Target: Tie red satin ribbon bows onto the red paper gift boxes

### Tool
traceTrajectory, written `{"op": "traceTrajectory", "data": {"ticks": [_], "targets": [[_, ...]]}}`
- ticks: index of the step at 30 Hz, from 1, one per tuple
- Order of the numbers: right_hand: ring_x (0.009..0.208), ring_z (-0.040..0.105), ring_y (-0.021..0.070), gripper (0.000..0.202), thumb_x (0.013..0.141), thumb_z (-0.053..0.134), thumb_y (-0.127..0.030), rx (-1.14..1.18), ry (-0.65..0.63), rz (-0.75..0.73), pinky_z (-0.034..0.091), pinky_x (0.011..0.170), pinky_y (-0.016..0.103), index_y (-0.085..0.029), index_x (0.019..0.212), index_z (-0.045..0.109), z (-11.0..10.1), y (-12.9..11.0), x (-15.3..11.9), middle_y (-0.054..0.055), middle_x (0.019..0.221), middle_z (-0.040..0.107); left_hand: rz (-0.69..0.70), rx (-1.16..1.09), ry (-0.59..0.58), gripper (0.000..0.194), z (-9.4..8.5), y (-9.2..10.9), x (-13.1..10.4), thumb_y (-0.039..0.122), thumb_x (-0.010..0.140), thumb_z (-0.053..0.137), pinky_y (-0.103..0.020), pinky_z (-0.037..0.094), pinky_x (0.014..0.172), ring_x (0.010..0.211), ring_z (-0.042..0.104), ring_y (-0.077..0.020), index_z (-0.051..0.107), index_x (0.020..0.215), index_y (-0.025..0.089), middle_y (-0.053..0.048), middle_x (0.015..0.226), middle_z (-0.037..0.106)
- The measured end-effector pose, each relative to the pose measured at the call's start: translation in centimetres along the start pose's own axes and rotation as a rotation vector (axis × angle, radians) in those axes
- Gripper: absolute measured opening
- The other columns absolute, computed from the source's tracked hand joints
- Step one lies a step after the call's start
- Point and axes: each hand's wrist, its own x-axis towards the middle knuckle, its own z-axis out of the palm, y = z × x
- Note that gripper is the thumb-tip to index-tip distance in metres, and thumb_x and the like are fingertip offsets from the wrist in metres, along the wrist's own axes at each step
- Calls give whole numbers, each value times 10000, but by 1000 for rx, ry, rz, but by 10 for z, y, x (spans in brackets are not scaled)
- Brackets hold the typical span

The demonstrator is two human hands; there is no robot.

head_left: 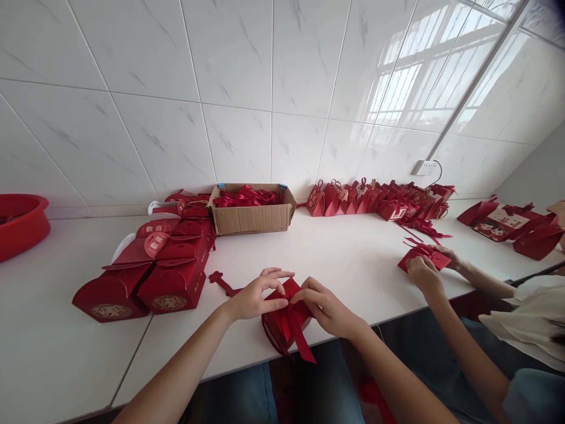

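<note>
A small red gift box point(272, 331) sits at the table's front edge, tilted toward me. Across its top runs a red satin ribbon point(303, 344), one tail hanging down over the near side. My left hand point(256, 299) is at the box's left, thumb and fingertips closed on the ribbon near the middle. From the right, my right hand point(330, 309) pinches the ribbon at the same spot, its fingers bent. The fingertips partly hide the ribbon's crossing point. A flat red strip with a flower-shaped end point(218, 280) lies just left of the box.
Finished-looking red boxes point(170, 285) stand grouped at the left. Behind them is a cardboard box point(251, 219) of red ribbons. A red basin point(26, 227) is far left. Rows of small red bags point(353, 200) line the wall. At right, another person's hands point(426, 277) hold a red box.
</note>
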Motion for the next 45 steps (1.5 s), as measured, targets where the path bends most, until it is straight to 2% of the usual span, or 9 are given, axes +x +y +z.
{"op": "traceTrajectory", "data": {"ticks": [4,8,12,15,18,24,33,38,45], "targets": [[768,477,144,209,932,344,-100,47,53,37,438,710,294,-206,1020,502,-1,-2,1,29,901,509,-41,-29,40,213,3,1,-5,376,860,548,-473,215,1112,1387,229,-238,539,709,227,-17,1383,507],[759,468,140,192,932,349,-107,67,63,43,426,699,283,-212,1018,486,0,-2,2,25,902,521,6,-72,-42,54,4,1,-6,192,775,597,-435,234,1114,1393,219,-225,566,781,237,-8,1415,471],[756,470,141,200,937,346,-117,66,70,46,430,709,290,-213,1032,494,0,-1,2,31,917,529,-4,-72,-29,174,4,1,-4,85,751,499,-433,228,1115,1387,229,-216,585,768,235,-2,1386,499],[754,475,146,210,938,349,-126,42,72,46,434,711,299,-215,1044,507,1,-1,3,36,913,522,18,-22,43,184,7,4,-1,66,736,471,-430,265,1088,1321,313,-230,560,699,223,-26,1253,584],[761,492,147,245,939,340,-119,26,59,34,439,700,296,-222,1040,539,1,-1,2,41,922,507,69,-20,89,189,11,5,0,53,716,459,-381,355,1008,1126,466,-217,544,683,218,-42,1003,627],[760,505,137,355,913,333,-57,41,18,7,469,674,277,-227,1037,619,0,0,0,49,937,458,41,-39,108,181,15,1,-1,91,749,446,-314,432,858,879,540,-172,568,802,213,-28,910,549],[805,501,150,422,881,344,-18,8,26,-16,479,691,289,-249,1024,666,2,0,0,45,920,440,25,12,124,117,14,6,-1,139,729,446,-372,353,963,1014,465,-220,492,651,211,-21,920,593],[714,493,139,227,899,391,-97,84,112,70,450,656,294,-219,973,567,4,-3,0,25,855,511,-16,2,216,165,19,11,-4,317,818,535,-356,394,923,963,518,-212,500,693,215,-27,902,601],[653,495,120,18,879,484,-194,253,231,223,424,597,263,-213,879,484,10,-1,2,-11,769,538,-94,-77,392,229,39,16,-2,392,818,580,-324,445,858,923,595,-202,560,695,201,-24,858,659]]}}
